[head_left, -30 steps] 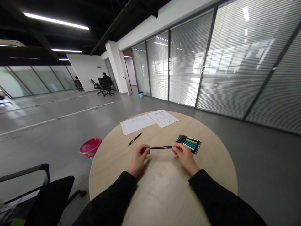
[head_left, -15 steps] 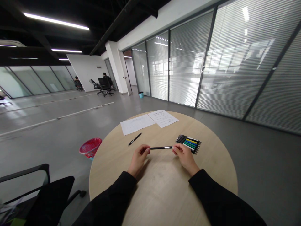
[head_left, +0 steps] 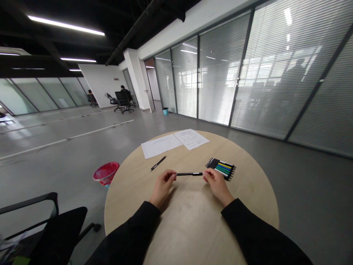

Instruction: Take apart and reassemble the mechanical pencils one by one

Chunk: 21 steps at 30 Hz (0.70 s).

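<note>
The left hand point(head_left: 161, 187) and right hand point(head_left: 219, 187) are closed at fingertip level on opposite ends of a slim black pen with a pale band point(head_left: 189, 174) — held roughly horizontal above the round, light wood-toned table point(head_left: 187, 228). A multicoloured row of slim pens point(head_left: 220, 166) lies side by side, just beyond the right hand. The held pen is outside this row, as is a second black pen point(head_left: 158, 163), lying diagonally beyond the left hand — well apart from the row. Two printed white paper sheets point(head_left: 162, 144) lie near the far edge.
</note>
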### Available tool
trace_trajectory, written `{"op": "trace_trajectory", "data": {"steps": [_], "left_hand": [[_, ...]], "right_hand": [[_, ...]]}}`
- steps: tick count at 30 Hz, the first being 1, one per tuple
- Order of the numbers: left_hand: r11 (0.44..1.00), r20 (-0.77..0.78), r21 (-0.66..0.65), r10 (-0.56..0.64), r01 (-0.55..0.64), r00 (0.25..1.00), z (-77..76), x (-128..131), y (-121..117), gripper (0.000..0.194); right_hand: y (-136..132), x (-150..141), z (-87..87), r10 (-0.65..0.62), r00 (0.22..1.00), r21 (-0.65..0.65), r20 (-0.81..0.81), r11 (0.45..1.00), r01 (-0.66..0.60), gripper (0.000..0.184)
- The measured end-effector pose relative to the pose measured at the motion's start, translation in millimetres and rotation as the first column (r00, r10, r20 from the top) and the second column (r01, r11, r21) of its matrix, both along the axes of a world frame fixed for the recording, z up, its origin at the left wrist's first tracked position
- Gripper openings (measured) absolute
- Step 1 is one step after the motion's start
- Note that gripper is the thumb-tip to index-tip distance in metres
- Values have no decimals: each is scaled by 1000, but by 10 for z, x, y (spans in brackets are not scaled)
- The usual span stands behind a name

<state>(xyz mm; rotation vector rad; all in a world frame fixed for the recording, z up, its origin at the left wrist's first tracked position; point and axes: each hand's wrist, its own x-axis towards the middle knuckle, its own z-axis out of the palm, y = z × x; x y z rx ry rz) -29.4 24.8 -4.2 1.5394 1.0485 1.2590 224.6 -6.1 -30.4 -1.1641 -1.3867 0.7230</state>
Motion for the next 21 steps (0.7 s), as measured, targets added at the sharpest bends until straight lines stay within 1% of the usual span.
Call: {"op": "trace_trajectory", "data": {"steps": [7,16,21], "left_hand": [[1000,2,-4,-13,13,1000,-16,-8,13,23],[1000,-8,5,-12,12,1000,2,-5,5,22],[1000,3,2,-6,6,1000,-1,-4,10,21]], "right_hand": [[25,0,-33,-11,1000,1,2,1000,11,37],[-2,-5,4,-6,1000,-5,12,1000,6,36],[20,-4,-28,0,1000,-2,-22,1000,0,37]]}}
